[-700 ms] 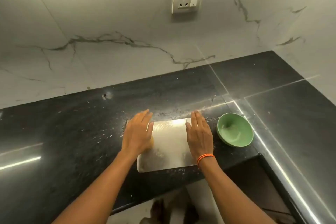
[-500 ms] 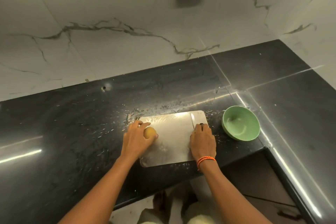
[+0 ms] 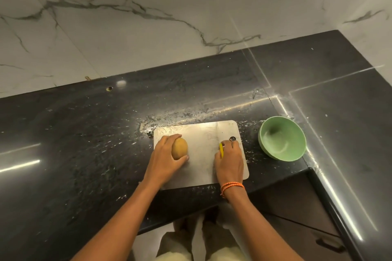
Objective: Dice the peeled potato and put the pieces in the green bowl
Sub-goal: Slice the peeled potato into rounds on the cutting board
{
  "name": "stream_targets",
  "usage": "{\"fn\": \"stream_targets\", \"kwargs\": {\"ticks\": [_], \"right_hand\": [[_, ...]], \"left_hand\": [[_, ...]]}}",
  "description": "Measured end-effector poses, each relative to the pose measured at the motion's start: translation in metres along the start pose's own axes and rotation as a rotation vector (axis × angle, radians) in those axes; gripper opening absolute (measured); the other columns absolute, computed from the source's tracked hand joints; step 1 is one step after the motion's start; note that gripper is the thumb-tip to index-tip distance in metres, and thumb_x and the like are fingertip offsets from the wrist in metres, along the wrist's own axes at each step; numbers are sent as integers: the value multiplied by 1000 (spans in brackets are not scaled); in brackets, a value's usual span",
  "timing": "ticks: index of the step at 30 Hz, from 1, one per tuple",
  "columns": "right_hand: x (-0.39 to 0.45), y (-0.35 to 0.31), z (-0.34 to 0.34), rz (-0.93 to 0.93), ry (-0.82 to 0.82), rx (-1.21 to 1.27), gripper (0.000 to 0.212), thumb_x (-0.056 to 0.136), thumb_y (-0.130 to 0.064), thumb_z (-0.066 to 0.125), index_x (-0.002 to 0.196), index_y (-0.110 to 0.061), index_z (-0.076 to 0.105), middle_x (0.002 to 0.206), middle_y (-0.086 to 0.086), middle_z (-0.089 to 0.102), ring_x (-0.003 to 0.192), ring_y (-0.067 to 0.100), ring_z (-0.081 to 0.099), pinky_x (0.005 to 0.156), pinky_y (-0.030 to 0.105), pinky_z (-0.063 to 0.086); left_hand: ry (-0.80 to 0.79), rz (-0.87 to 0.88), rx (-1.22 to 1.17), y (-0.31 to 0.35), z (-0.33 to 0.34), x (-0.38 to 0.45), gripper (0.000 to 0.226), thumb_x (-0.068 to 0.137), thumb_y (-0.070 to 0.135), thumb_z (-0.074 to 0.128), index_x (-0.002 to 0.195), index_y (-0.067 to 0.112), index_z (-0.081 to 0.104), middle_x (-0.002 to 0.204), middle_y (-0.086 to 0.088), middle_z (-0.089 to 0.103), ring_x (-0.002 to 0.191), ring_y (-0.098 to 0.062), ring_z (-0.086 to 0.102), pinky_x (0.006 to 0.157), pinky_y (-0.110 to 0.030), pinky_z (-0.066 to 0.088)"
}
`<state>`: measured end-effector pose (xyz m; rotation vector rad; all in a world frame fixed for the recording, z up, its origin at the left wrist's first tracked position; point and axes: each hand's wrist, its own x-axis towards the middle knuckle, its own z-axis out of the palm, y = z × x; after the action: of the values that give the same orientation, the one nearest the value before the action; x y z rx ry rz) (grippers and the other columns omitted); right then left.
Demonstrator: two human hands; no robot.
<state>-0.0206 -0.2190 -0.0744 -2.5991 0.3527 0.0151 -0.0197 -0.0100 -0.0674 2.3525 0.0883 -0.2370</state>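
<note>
**Ana:** While the head camera looks down on the black granite counter point(image 3: 84, 144), the left hand point(image 3: 164, 160) is curled round the potato point(image 3: 179, 148), thumb under its near end, fingers over the far side, pinning it on the left part of the cutting board point(image 3: 201, 133).

**Raj:** And it's whole, not a single cut in it. Over on the right, the right hand point(image 3: 230, 161) has its fingers folded down on a knife handle point(image 3: 221, 150), a thin yellow strip showing at the knuckles. A faint pale line runs up the board from it; I take that for the blade, though it's hard to make out.

**Ana:** Green bowl point(image 3: 283, 140)?

**Raj:** Just beside the board's right edge, apart from it, tipped slightly towards us. Nothing visible inside it.

**Ana:** Any writing, any brand on show?

**Raj:** None I can read. The board is plain pale metal with a hanging hole point(image 3: 232, 139) near the right hand's fingertips. There's an orange thread band point(image 3: 231, 186) on the right wrist.

**Ana:** White flecks are scattered across the counter around the board, thickest at its far left corner. Veined white marble wall point(image 3: 148, 38) behind.
</note>
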Motion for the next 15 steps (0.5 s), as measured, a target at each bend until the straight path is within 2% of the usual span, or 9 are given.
{"fn": "stream_targets", "kwargs": {"ticks": [2, 6, 9, 12, 15], "right_hand": [[0, -5, 1, -21, -13, 40, 25, 94, -17, 62, 118, -13, 58, 111, 7, 57, 94, 23, 60, 78, 36, 56], [-7, -14, 5, -115, -54, 100, 21, 100, -23, 55, 120, -18, 51, 84, 1, 61, 71, 20, 59, 59, 35, 50], [-15, -20, 11, -151, -79, 103, 23, 102, -26, 50, 125, -20, 49, 71, 1, 59, 60, 21, 57, 52, 36, 44], [-23, -24, 17, -170, -96, 108, 26, 103, -29, 49, 128, -22, 48, 71, 1, 61, 59, 21, 58, 52, 39, 50], [-30, -27, 19, -196, -85, 121, 29, 103, -30, 52, 131, -22, 50, 79, -1, 64, 62, 15, 59, 53, 27, 47]], "left_hand": [[19, 21, -12, 2, 5, 3, 75, 80, 41, 90, 145, 32, 53, 138, 8, 52, 117, -15, 57, 101, -40, 54], [61, 54, -28, 4, 11, 7, 75, 82, 41, 90, 146, 33, 52, 141, 9, 47, 117, -12, 54, 100, -32, 52], [62, 103, -26, -2, 12, 7, 76, 83, 42, 89, 149, 38, 50, 142, 9, 46, 119, -10, 52, 101, -29, 49], [45, 138, -29, -12, 10, 5, 79, 82, 39, 90, 151, 39, 51, 146, 7, 45, 126, -13, 52, 105, -35, 52], [39, 159, -52, -19, 8, 3, 84, 81, 34, 92, 153, 35, 50, 148, 8, 46, 129, -12, 51, 107, -39, 54]]}}
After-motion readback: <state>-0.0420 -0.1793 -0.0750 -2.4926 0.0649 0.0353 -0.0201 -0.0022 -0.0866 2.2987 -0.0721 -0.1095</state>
